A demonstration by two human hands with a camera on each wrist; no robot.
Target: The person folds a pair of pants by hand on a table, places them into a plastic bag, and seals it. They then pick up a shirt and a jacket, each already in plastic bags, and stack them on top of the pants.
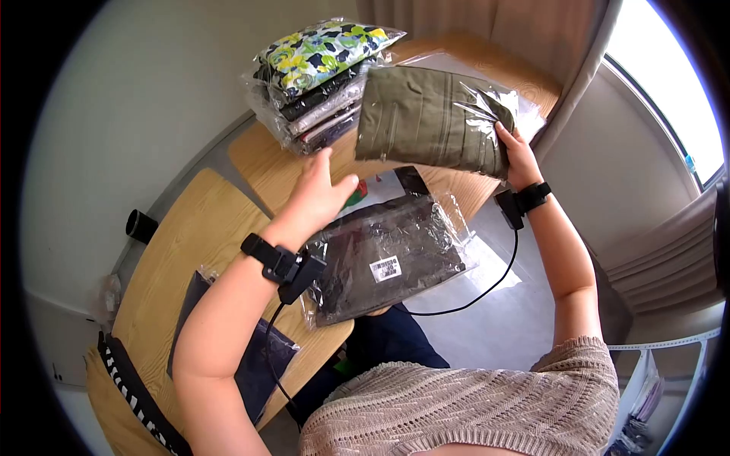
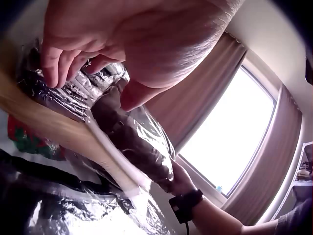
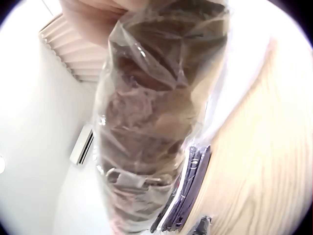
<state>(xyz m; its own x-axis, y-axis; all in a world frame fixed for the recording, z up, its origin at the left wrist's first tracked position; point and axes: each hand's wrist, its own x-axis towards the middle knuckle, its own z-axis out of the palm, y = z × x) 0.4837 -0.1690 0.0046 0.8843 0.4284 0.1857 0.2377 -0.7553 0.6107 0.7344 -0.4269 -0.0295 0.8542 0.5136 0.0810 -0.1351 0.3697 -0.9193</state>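
My right hand (image 1: 521,158) grips the right end of a folded olive garment in a clear plastic bag (image 1: 426,114), thumb on top. The bag is tilted above the far table, and its side fills much of the right wrist view. My left hand (image 1: 313,190) holds nothing; its fingers are loosely bent, just in front of a stack of bagged garments (image 1: 327,114) topped by a floral one (image 1: 319,57). Nearer my body lies a dark bagged garment (image 1: 357,281) with a white barcode label (image 1: 385,268), partly over another package with a red and green print.
Two wooden tables (image 1: 175,251) stand at an angle with a gap between them. Another dark package (image 1: 266,365) lies under my left forearm. A black cylinder (image 1: 141,226) is by the wall. Cables hang from both wrist cameras. Curtains (image 1: 487,34) and a window are at the right.
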